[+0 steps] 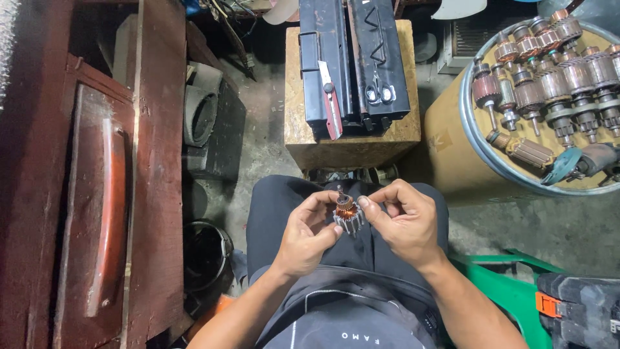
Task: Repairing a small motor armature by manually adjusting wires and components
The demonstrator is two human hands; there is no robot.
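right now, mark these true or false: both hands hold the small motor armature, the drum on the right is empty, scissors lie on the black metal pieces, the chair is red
1. Both the left hand and the right hand hold the small armature: true.
2. The drum on the right is empty: false, its top carries many armatures.
3. Scissors lie on the black metal pieces on the wooden block: true.
4. The chair is red: false, it is green.
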